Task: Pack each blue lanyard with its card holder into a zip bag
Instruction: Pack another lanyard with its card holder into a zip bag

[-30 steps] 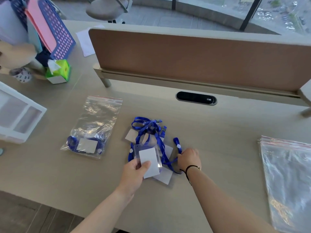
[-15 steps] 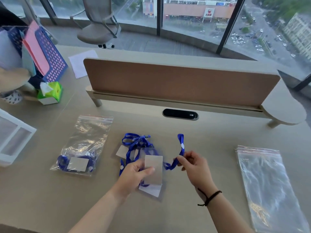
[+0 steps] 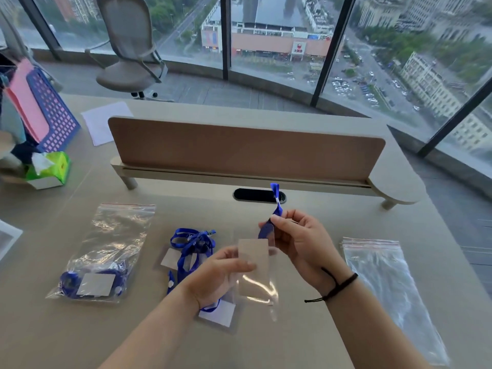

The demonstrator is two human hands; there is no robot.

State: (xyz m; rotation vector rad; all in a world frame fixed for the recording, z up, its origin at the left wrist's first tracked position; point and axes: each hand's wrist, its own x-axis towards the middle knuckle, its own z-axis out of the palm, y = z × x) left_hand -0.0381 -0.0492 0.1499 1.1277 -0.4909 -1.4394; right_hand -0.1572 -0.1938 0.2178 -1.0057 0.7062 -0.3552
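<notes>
At lower left a sealed clear zip bag (image 3: 106, 251) lies on the bench (image 3: 306, 328), mid-frame the left hand (image 3: 215, 275) pinches a clear card holder (image 3: 255, 270), and the right hand (image 3: 300, 243) pinches its blue lanyard (image 3: 275, 201).

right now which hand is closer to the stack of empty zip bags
Right. The right hand pinches the blue lanyard just left of the empty zip bags; the left hand, holding the card holder, is farther left.
</notes>
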